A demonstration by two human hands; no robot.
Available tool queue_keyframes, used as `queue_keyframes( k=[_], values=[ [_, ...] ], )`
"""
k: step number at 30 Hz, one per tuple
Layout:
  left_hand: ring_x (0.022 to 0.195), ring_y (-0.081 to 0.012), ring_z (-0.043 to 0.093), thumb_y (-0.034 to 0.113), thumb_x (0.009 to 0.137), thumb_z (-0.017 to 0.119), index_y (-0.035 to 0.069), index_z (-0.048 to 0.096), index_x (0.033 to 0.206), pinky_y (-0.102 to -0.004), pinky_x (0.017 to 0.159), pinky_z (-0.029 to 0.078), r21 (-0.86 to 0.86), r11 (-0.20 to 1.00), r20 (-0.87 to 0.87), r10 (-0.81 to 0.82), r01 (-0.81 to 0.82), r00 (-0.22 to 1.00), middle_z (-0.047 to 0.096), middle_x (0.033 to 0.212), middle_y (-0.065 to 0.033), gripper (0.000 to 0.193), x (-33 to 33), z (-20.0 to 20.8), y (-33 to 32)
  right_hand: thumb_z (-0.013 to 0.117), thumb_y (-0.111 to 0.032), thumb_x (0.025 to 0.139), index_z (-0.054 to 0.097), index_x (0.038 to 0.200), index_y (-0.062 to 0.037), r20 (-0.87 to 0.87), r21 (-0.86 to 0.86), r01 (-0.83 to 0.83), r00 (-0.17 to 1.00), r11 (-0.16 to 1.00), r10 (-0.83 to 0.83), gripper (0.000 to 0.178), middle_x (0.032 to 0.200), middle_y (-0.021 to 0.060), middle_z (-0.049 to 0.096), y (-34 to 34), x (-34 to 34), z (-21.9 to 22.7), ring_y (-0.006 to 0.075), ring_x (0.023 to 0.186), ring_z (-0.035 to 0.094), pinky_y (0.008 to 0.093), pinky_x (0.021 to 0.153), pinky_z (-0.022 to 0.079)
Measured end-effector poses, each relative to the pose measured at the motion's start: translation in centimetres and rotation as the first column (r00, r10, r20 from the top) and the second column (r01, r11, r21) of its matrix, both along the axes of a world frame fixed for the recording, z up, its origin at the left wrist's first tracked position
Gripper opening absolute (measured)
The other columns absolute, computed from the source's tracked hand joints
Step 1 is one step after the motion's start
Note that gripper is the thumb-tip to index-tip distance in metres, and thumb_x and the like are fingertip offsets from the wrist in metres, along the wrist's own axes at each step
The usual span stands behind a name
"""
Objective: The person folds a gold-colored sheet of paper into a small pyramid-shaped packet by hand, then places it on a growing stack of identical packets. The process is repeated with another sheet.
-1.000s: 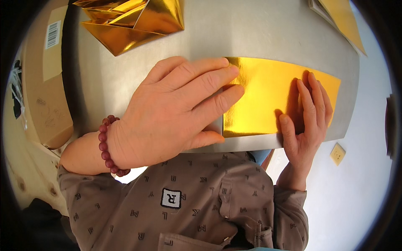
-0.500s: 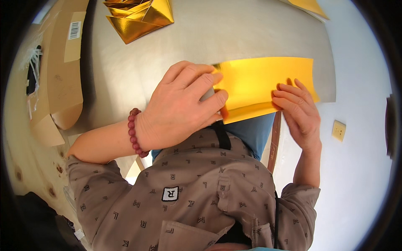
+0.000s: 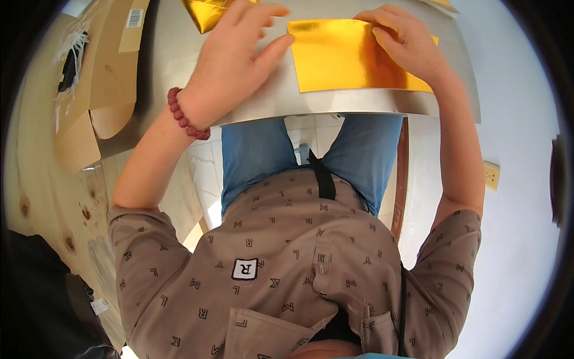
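A rectangular sheet of shiny gold foil paper (image 3: 335, 60) lies near the front edge of the metal-coloured table, its surface a little curved. My right hand (image 3: 409, 45) is over its far right part, fingers bent at the far edge and thumb on the gold face, gripping it there. To the left of the sheet, my left hand (image 3: 224, 66) is raised with fingers apart and nothing in it; its thumb points toward the sheet's left edge without clearly touching it. Behind that hand, folded gold foil pieces (image 3: 206, 17) are partly cut off by the top of the picture.
An open cardboard box (image 3: 113, 66) stands on the left beside the table (image 3: 263, 105). Part of a yellow paper (image 3: 442, 6) shows at the far right corner. A white wall with a socket (image 3: 491, 176) is on the right; a dark bag-like thing (image 3: 42, 293) lies lower left.
The gold sheet has moved away from my body, onto the table. My left hand has let go of its left end and lifted away leftward. My right hand has shifted to the far edge.
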State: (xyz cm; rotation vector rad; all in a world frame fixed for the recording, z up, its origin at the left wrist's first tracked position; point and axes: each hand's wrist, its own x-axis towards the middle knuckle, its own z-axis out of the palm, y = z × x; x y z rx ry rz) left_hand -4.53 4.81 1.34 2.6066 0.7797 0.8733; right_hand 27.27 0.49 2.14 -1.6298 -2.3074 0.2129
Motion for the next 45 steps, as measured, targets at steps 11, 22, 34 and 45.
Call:
queue_keyframes(
  k=[11,22,34,45],
  values=[
    [0.12,-0.0284,0.06,0.024,0.096,0.071,0.01,0.069,0.123,-0.0388,0.105,0.05,0.167,0.93,-0.264,-0.277,0.327,0.924,0.066,0.129,-0.0079,0.031,2.3,-2.3,2.0,0.065,-0.02,0.095,0.069,0.12,-0.0038,-0.018,0.143,0.168,0.986,0.975,-0.167,0.029,0.126,0.0193,0.065,-2.5,-1.7,-2.2,0.0378,0.12,0.059,0.049,0.105,0.047],
    [0.137,-0.031,0.051,0.036,0.102,0.062,0.014,0.062,0.141,-0.0439,0.118,0.037,0.197,0.929,-0.338,-0.236,0.313,0.911,0.057,0.15,-0.0088,0.045,1.6,-2.8,2.3,0.057,-0.032,0.105,0.061,0.143,-0.0102,0.039,0.231,0.115,0.991,0.966,-0.128,0.044,0.149,0.013,0.056,-5.0,-1.7,-4.6,0.0327,0.135,0.052,0.0396,0.116,0.041],
    [0.134,-0.0376,0.05,0.029,0.085,0.064,0.007,0.059,0.133,-0.0488,0.114,0.038,0.119,0.957,-0.325,-0.215,0.265,0.921,0.053,0.154,-0.012,0.052,2.5,-2.1,1.5,0.052,-0.046,0.105,0.055,0.147,-0.0044,0.086,0.243,0.163,0.978,0.956,-0.188,0.06,0.154,0.0161,0.053,-5.2,-6.4,-4.6,0.0308,0.148,0.043,0.0525,0.123,0.029],
    [0.132,-0.0366,0.05,0.028,0.082,0.063,0.007,0.058,0.131,-0.0499,0.113,0.037,0.039,0.969,-0.349,-0.216,0.245,0.912,0.052,0.155,-0.0111,0.053,2.9,-0.9,1.1,0.051,-0.049,0.104,0.054,0.149,-0.0042,0.074,0.18,0.361,0.923,0.915,-0.379,0.064,0.157,0.0132,0.051,-5.7,0.0,-4.1,0.0269,0.15,0.042,0.045,0.127,0.026]
  ],
)
